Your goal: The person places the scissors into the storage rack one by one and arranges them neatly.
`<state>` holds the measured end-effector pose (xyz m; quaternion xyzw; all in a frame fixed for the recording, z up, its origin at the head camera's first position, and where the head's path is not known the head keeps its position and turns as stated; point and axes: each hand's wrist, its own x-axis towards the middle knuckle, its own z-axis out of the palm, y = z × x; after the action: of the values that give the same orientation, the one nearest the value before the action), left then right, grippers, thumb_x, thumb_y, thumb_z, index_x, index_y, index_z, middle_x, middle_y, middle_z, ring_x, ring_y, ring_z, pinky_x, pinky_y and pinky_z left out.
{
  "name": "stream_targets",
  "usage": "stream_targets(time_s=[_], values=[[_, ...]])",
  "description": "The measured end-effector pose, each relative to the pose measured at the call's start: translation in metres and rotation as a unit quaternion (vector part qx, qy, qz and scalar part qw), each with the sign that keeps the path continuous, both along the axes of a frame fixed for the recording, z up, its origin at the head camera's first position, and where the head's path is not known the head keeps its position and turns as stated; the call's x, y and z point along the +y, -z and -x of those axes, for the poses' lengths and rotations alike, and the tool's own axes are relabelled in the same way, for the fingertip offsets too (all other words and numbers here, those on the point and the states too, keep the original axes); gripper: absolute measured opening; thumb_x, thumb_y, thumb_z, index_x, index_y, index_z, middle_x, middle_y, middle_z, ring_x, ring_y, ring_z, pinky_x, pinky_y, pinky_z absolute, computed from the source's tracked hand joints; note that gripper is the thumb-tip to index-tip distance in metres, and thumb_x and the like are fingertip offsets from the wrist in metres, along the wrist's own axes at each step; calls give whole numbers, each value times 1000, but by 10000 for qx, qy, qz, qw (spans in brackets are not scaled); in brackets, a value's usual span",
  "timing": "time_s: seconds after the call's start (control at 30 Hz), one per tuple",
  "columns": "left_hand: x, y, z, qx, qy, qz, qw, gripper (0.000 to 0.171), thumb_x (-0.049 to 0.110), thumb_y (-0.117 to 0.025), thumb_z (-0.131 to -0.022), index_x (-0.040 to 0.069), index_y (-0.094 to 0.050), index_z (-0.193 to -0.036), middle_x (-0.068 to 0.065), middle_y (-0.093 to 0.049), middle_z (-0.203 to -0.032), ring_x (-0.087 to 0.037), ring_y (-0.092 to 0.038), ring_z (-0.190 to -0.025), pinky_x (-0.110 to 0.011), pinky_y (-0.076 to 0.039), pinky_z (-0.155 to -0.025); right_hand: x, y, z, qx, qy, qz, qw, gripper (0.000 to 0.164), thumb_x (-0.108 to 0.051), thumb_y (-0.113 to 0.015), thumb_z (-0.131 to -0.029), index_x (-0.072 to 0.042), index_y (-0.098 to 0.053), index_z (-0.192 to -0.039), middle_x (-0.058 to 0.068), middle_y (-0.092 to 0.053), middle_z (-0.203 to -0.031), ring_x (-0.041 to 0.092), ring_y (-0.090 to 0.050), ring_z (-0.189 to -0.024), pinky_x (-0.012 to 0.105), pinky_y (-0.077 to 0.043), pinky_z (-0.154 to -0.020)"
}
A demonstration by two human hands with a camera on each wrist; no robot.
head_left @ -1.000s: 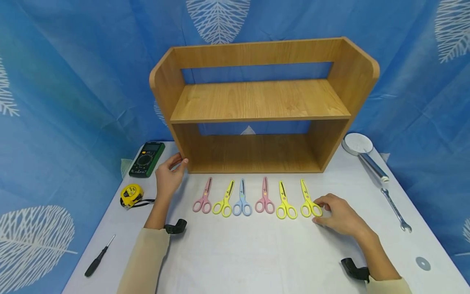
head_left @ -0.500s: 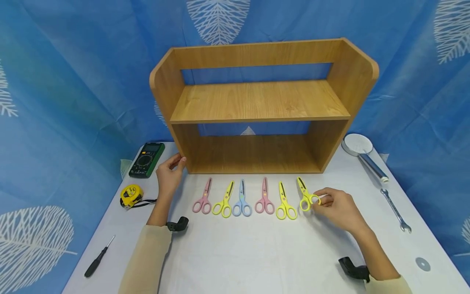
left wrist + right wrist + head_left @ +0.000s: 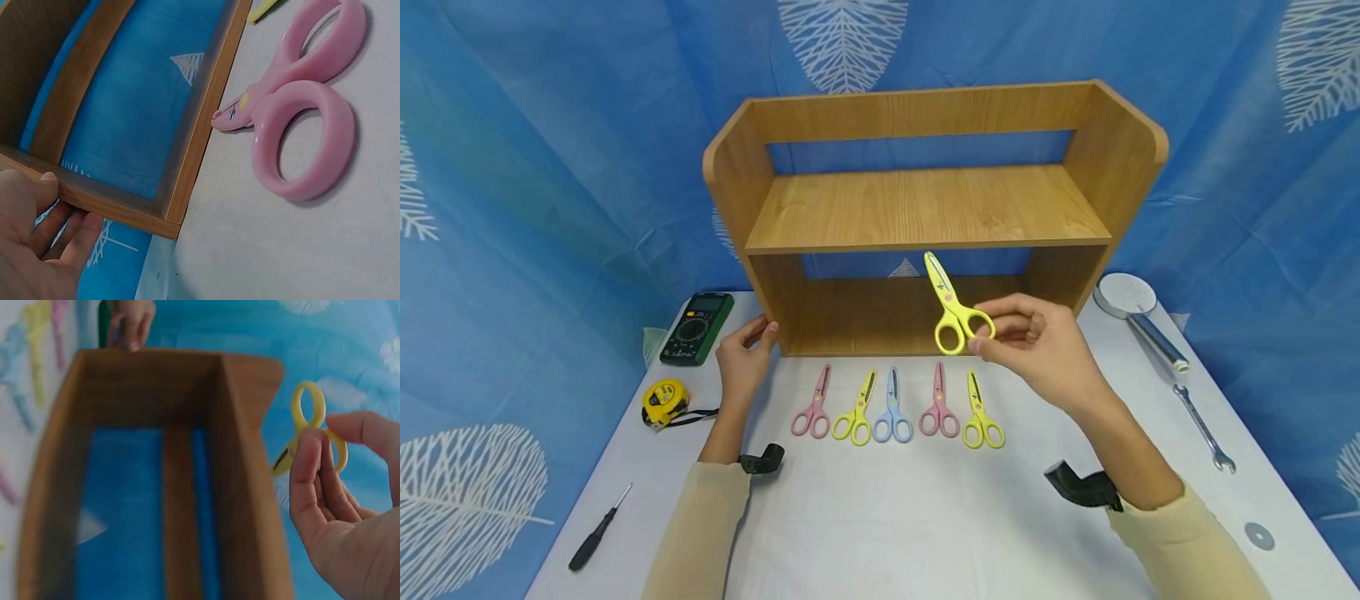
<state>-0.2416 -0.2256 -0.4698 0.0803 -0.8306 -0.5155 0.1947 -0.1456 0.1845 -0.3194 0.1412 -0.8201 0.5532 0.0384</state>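
Observation:
My right hand (image 3: 1037, 346) pinches a pair of yellow scissors (image 3: 953, 308) by one handle loop. These scissors are raised in front of the lower opening of the wooden shelf (image 3: 925, 208), blades up and tilted left. In the right wrist view, thumb and fingers meet on the loop of the yellow scissors (image 3: 305, 430). My left hand (image 3: 745, 358) grips the front edge of the shelf's left side panel near its foot, thumb inside and fingers outside. Below the shelf lies a row of scissors: pink (image 3: 817, 405), yellow (image 3: 860, 408), blue (image 3: 893, 408), pink (image 3: 940, 404), yellow (image 3: 981, 413).
At the left lie a green multimeter (image 3: 697, 328), a yellow tape measure (image 3: 665, 402) and a screwdriver (image 3: 593, 540). Over on the right are a magnifying glass (image 3: 1157, 340), a wrench (image 3: 1204, 427) and a grey washer (image 3: 1259, 536). Blue patterned cloth (image 3: 565, 150) hangs behind.
My right hand has picked up the rightmost yellow scissors from the table and carried them up and left to the shelf front. The left hand stays on the shelf's side panel.

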Motion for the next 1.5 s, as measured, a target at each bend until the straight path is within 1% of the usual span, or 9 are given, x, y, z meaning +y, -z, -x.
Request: stream_targets(time_s=[0.17,0.37,0.57,0.73,0.9,1.13,1.23,1.33,1.5], values=[[-1,-2,2,215,26,-91,9997,37,32,-71,-99,11,-72,-129,-11,-74,-125,-27,-69,-120,-51,-52,-112,-41,-34,40,269,-78,128,9995,39,-16,-81,-90,-5,-69,-125,7,-78,-97,17,-74,-85,23,-63,-74],[-2,-2,4,346,-13,-81,9994,36,30,-72,-98,9,-73,-127,-13,-75,-123,-29,-70,-118,-49,-50,-114,-92,-60,90,445,-25,-196,9988,38,-19,-79,-91,-10,-71,-127,6,-77,-96,15,-71,-85,24,-59,-68],[0,1,5,306,-66,-203,9993,34,28,-72,-98,8,-74,-126,-15,-75,-122,-30,-71,-116,-48,-53,-111,-138,-70,128,184,-129,-150,9996,35,-17,-78,-93,-6,-70,-126,6,-76,-95,16,-72,-82,24,-60,-66],[4,3,4,337,-85,-366,9987,34,26,-73,-98,7,-74,-126,-16,-75,-121,-31,-70,-116,-47,-53,-111,-168,-64,149,-84,-118,-148,9998,38,-16,-78,-93,-3,-69,-127,8,-78,-96,15,-74,-81,21,-58,-63],[8,3,2,414,-110,-559,9975,32,22,-74,-98,5,-74,-125,-18,-75,-119,-31,-71,-114,-46,-53,-111,-186,-56,157,-28,-104,-285,9995,41,-17,-78,-93,-1,-68,-129,9,-78,-99,14,-73,-82,20,-59,-64],[8,4,1,235,-223,-617,9976,33,24,-73,-98,8,-74,-127,-14,-75,-121,-27,-70,-115,-43,-56,-106,-198,-53,153,315,63,-1698,9850,37,-37,-77,-94,-15,-74,-124,-3,-69,-101,11,-61,-88,22,-49,-66],[7,5,1,254,-195,-599,9977,33,24,-73,-98,8,-74,-127,-15,-75,-120,-28,-71,-114,-44,-57,-106,-201,-52,152,385,131,-2036,9782,36,-41,-77,-93,-18,-75,-121,-4,-67,-100,12,-58,-86,23,-45,-65],[5,5,1,292,-177,-555,9979,34,26,-74,-98,8,-74,-127,-15,-75,-120,-29,-71,-114,-44,-55,-108,-201,-53,152,379,75,-2033,9784,41,-42,-77,-92,-16,-73,-124,-3,-68,-105,13,-59,-91,25,-47,-70],[3,5,1,262,-128,-507,9983,36,30,-73,-97,9,-74,-127,-14,-75,-121,-28,-71,-116,-44,-53,-112,-187,-51,149,456,-326,-1509,9870,51,-39,-77,-93,-10,-66,-134,3,-67,-123,14,-62,-108,26,-56,-88]])
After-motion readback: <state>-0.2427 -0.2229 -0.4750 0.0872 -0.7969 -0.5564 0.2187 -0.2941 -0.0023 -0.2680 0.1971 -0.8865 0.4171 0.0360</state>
